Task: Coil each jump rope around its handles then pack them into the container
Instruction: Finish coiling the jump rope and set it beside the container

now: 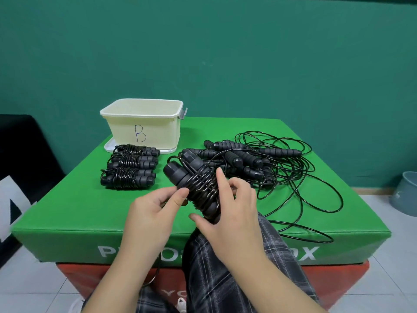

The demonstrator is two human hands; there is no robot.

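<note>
A black jump rope (196, 181) with its cord wound around its two handles is held above the green box top. My right hand (228, 211) grips the bundle from the right and below. My left hand (158, 204) pinches the cord at the bundle's left side. Three coiled jump ropes (129, 167) lie in a column on the left. A tangled pile of uncoiled jump ropes (255, 161) sprawls to the right. The cream container (142, 114) marked "B" stands open at the back left.
The green padded box (74, 213) serves as the work surface, on a red box. Loose cord loops (316, 236) hang over its front right edge. The container's lid (108, 146) lies under it. A grey bin (406, 193) sits on the floor at right. My plaid-trousered knee rises at the front.
</note>
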